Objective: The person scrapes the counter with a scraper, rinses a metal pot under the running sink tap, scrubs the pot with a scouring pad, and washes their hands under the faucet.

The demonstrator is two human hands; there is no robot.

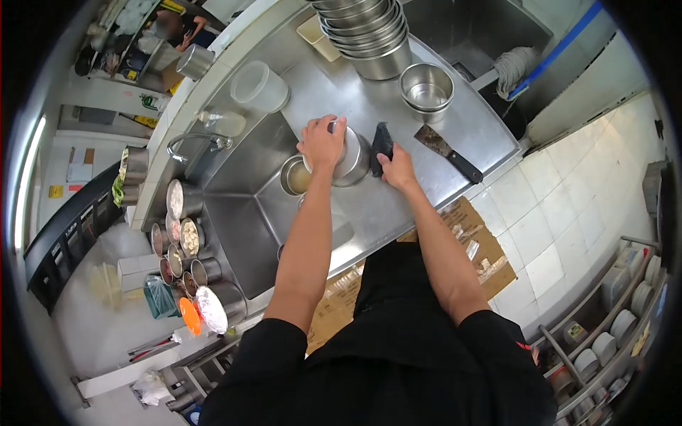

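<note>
My left hand [323, 143] is closed over the near-left rim of a round stainless steel pot [355, 162], at the edge between the sink and the steel drainboard. In my right hand [398, 169] is a black scrubbing pad [382, 148], pressed close against the pot's right side. To the right lies a flat scraper [435, 140] with a worn, stained blade and a black handle. A smaller metal pot [293, 176] with cloudy liquid sits in the sink, partly hidden behind my left forearm.
Stacked steel pots [380, 60] and a smaller steel pot pair [426, 89] stand on the drainboard [483, 117]. A faucet [195, 142], a clear plastic tub [257, 86] and a soap bottle [226, 122] border the sink [231, 206]. Food-filled containers [186, 202] stand left; flattened cardboard [490, 248] covers the floor.
</note>
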